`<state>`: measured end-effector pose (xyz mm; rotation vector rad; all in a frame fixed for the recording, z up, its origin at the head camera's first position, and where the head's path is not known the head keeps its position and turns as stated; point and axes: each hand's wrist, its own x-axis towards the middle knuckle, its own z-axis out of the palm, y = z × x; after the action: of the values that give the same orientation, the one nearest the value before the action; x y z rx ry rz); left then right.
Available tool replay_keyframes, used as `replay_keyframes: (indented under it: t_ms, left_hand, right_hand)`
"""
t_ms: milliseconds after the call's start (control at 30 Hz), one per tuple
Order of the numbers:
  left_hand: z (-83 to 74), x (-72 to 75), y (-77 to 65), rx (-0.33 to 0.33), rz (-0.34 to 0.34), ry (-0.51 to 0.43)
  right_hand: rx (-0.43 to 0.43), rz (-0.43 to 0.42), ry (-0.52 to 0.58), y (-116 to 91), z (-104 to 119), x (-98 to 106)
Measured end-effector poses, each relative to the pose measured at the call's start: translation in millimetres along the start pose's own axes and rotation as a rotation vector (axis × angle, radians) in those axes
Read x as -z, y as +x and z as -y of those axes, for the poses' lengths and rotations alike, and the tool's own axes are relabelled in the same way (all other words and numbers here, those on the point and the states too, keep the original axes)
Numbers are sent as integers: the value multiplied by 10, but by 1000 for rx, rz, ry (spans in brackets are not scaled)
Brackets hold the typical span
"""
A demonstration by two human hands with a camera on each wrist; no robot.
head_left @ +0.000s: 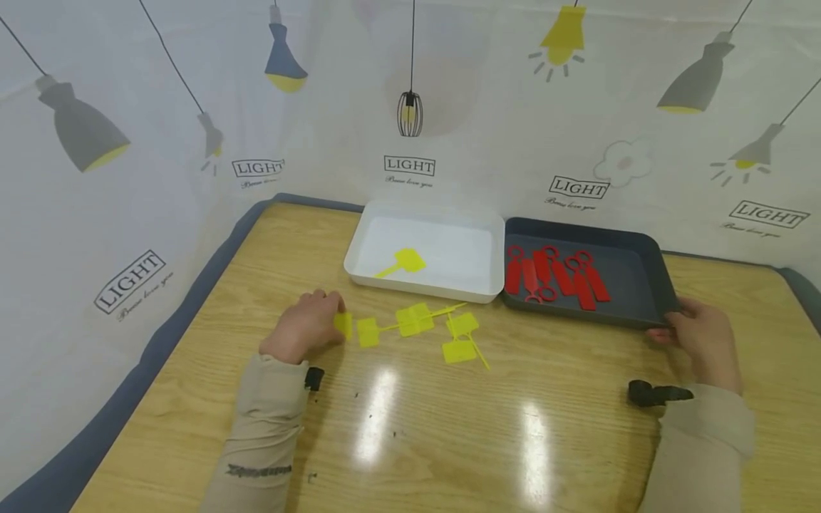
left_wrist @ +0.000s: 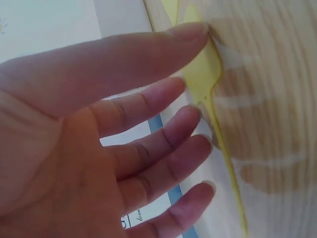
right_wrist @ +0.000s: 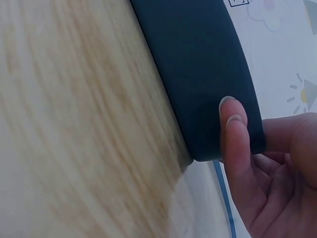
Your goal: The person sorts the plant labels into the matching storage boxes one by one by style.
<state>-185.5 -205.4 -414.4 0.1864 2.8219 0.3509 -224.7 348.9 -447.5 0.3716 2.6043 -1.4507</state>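
My left hand (head_left: 304,328) is low over the table's left half, its thumb and index finger pinching a yellow cable-tie tag (left_wrist: 202,82). From the tag's flat plate a thin tail runs down along the wood in the left wrist view. Several more yellow tags (head_left: 415,319) lie in a loose row to the right of this hand. At the far right, my right hand (head_left: 708,338) grips the near right corner of a dark tray (head_left: 641,278). Its fingers press on the tray's outer wall in the right wrist view. Several red tags with ring ends (head_left: 582,288) lie in that tray.
Left of the dark tray, side by side with it, stands a white tray (head_left: 462,249) holding one yellow tag (head_left: 409,260). Behind both hangs a white cloth (head_left: 487,171) printed with lamps. The wooden table (head_left: 462,434) stretches toward me.
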Motion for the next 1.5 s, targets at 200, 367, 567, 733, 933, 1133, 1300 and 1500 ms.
replay_keyframes:
  t_ms: [200, 367, 567, 733, 933, 1133, 1300, 1500]
  left_hand:
    - [16, 15, -13, 6, 32, -32]
    - [64, 31, -25, 14, 31, -17]
    - [146, 72, -69, 62, 14, 10]
    - [177, 82, -71, 119, 13, -5]
    - [139, 99, -86, 142, 14, -3]
    - [106, 97, -79, 145, 32, 18]
    - [83, 80, -65, 101, 40, 9]
    - [45, 51, -41, 47, 84, -3]
  right_hand:
    - [4, 0, -21, -6, 7, 8]
    - [18, 3, -11, -4, -2, 14]
    - [3, 9, 9, 12, -10, 7]
    - [-6, 7, -10, 15, -20, 11]
    - [15, 9, -11, 15, -25, 9]
    - [17, 10, -19, 27, -31, 14]
    - [5, 9, 1, 30, -40, 10]
    - [-5, 6, 17, 32, -24, 3]
